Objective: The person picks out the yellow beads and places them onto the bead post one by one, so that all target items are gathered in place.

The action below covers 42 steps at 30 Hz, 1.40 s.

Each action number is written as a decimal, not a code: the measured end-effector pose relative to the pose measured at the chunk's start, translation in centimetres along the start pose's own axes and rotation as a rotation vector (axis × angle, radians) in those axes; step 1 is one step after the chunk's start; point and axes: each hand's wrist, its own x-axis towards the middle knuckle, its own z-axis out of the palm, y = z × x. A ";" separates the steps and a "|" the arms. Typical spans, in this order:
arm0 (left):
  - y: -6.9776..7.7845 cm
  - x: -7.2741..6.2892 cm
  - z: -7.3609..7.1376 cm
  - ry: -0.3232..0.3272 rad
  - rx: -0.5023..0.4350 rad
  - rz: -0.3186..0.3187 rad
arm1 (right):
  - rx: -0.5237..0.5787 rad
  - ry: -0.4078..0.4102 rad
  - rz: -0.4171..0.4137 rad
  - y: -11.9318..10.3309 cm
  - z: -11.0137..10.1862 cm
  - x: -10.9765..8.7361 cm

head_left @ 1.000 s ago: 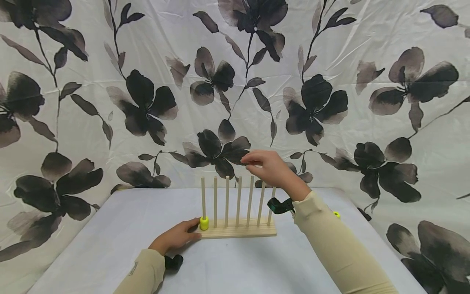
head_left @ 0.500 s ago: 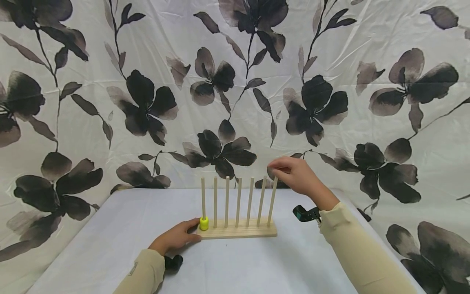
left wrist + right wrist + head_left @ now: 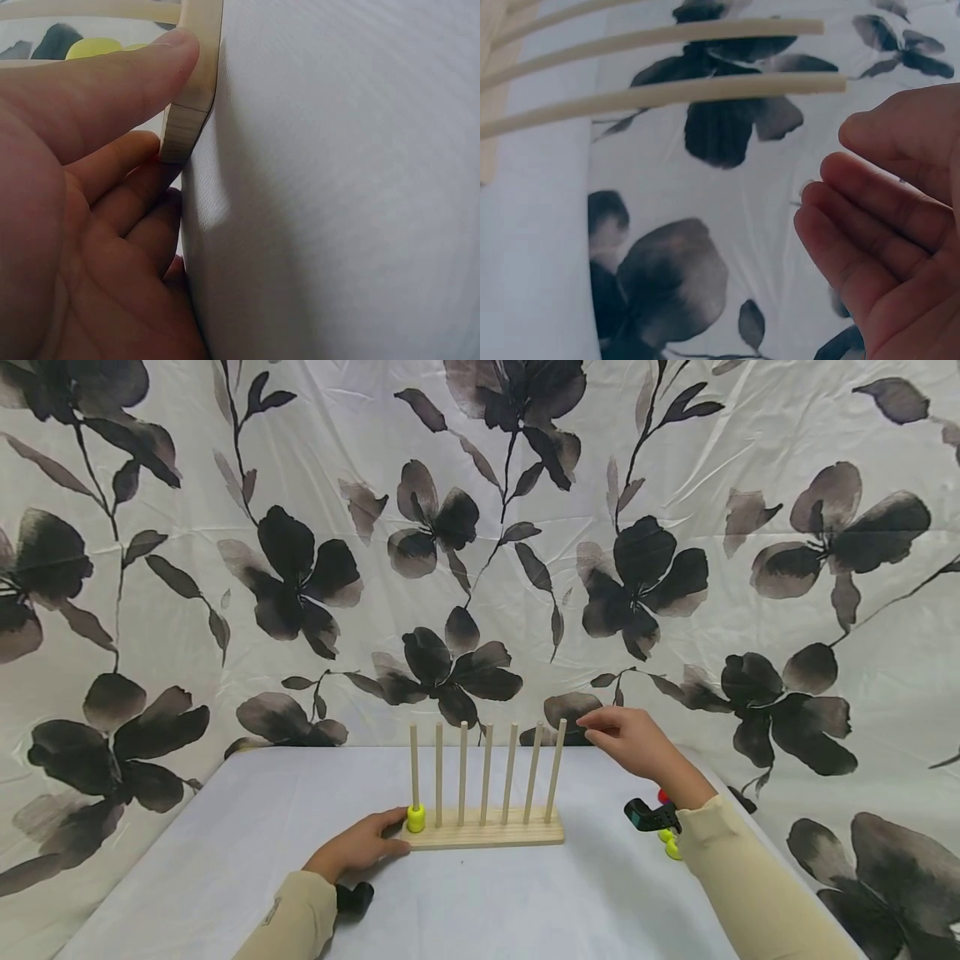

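Observation:
A wooden peg rack [image 3: 487,837] with several upright rods stands on the table. Yellow beads [image 3: 416,819] are stacked at the foot of its leftmost rod; the other rods are bare. My left hand [image 3: 362,845] grips the left end of the base, thumb [image 3: 169,64] at the front edge and fingers [image 3: 124,161] at the end and behind. To the right of the rightmost rod [image 3: 557,768], near its top, my right hand [image 3: 633,745] hovers with nothing in it. Its fingers [image 3: 847,255] are loosely extended, apart from the rod.
A red bead [image 3: 663,796] and yellow beads [image 3: 672,849] lie on the table at the right, partly hidden by the right wrist and its camera [image 3: 651,816]. White cloth [image 3: 480,910] covers the table. A flower-print curtain [image 3: 480,568] hangs right behind it.
My right hand has moved right and down, from above the rods to beyond the rightmost one. Red and yellow beads at the right have come into view. My left hand has kept its place.

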 end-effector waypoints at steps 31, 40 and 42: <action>0.3 -0.2 0.0 -0.001 -0.013 -0.012 | -0.028 -0.281 0.246 7.4 1.5 -5.1; 0.0 0.1 0.1 0.002 -0.016 -0.007 | -0.065 -0.331 0.311 9.0 1.9 -6.3; 0.0 0.0 0.0 0.001 -0.014 -0.002 | -0.084 -0.340 0.316 9.3 2.0 -6.6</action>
